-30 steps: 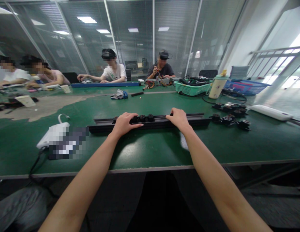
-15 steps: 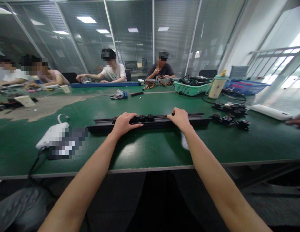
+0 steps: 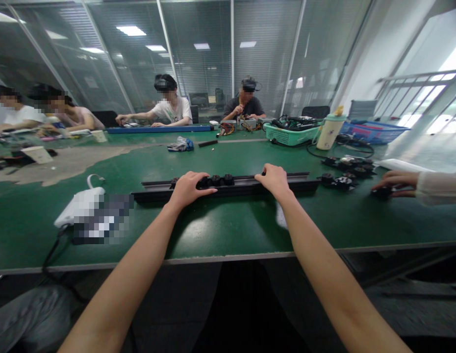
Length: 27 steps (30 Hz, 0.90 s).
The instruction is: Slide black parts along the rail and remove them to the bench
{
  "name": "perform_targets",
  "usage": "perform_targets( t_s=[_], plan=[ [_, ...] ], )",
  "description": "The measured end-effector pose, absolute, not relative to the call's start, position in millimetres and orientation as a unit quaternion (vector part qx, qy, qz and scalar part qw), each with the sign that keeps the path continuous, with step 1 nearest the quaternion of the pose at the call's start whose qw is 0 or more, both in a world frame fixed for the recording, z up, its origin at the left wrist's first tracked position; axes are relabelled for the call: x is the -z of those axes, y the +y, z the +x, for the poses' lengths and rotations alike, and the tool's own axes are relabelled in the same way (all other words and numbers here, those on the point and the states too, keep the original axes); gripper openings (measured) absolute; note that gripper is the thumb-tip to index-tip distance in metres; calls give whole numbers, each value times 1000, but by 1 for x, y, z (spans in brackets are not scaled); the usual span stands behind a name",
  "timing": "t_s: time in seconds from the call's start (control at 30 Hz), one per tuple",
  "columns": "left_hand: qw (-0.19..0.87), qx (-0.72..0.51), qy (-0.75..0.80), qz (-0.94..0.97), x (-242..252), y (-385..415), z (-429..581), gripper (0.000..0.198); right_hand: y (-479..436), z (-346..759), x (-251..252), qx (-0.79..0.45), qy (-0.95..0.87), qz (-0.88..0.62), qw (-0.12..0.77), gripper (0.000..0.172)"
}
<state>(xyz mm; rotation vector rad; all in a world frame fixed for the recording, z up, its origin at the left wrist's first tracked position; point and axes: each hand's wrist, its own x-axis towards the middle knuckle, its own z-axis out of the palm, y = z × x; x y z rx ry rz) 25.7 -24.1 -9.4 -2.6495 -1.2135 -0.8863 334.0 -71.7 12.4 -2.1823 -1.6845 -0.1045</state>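
Note:
A long black metal rail (image 3: 242, 189) with a pale inner channel lies crosswise on the green table. Along its left half sit several round black parts (image 3: 228, 179). My left hand (image 3: 187, 190) is curled over this row, its thumb on the near side and its fingers on the far side of one part. Farther right, my right hand (image 3: 275, 179) rests at the channel, thumb and finger pinched around a small black part (image 3: 264, 172) that is mostly hidden.
At right, a co-worker's hand (image 3: 395, 182) holds a black part beside several loose black assemblies (image 3: 338, 180). A white device (image 3: 81, 206) lies at left. Farther back stand a green basket (image 3: 290, 136), a cream tumbler (image 3: 328, 135) and a blue basket (image 3: 378, 131). Co-workers sit across the table.
The co-worker's hand has come in from the right edge and taken hold of the nearest loose black assembly, shifting it rightward. My two hands and the rail have barely moved.

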Motion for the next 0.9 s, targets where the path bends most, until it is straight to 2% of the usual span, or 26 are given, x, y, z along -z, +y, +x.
perform_targets(
  t_s=[0.9],
  plan=[
    [50, 293, -397, -869, 10, -24, 25, 66, -73, 337, -11, 44, -565, -799, 202, 35]
  ],
)
